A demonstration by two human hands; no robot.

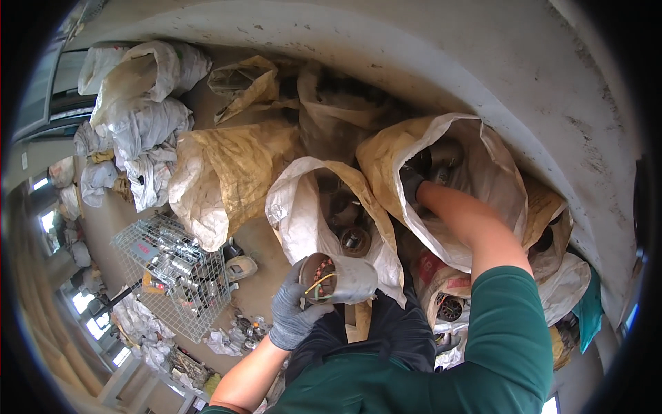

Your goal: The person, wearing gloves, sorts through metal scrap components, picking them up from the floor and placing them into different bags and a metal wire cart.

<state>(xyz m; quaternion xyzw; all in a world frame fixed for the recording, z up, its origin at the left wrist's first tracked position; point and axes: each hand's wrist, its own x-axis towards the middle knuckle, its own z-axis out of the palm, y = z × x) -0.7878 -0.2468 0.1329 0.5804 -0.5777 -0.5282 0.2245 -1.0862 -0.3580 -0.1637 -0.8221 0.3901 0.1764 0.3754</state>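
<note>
Dark green shirt (pixel 358 383) fabric is seen closest to the head camera, at the lower edge, with dark trousers (pixel 396 331) just beyond it. In front of the trousers, a metal cylinder (pixel 355 281) is held by the left hand (pixel 295 314), which is covered by a grey glove; its fingers are curled around the near end and pressed against the outer wall. The cylinder is tilted onto its side, its open end turned to the left, and inside it coloured windings and a yellow wire (pixel 318 283) are exposed. The right arm is stretched forward, and the right hand (pixel 412 183), in a dark glove, is lowered into the mouth of a tan-and-white sack (pixel 383 155); its fingers are hidden there, so whether anything is gripped cannot be told. Dark rounded parts (pixel 445 155) are contained in that sack. Beside it, just past the cylinder, a second open sack (pixel 296 207) is filled with more metal parts (pixel 355 240). To the left, a brown-stained sack (pixel 234 172) is placed near a wire basket (pixel 217 314), in which shiny metal pieces (pixel 176 252) are piled. White sacks (pixel 148 127) are heaped farther off, and the far side is bounded by a scuffed pale wall (pixel 483 55).
</note>
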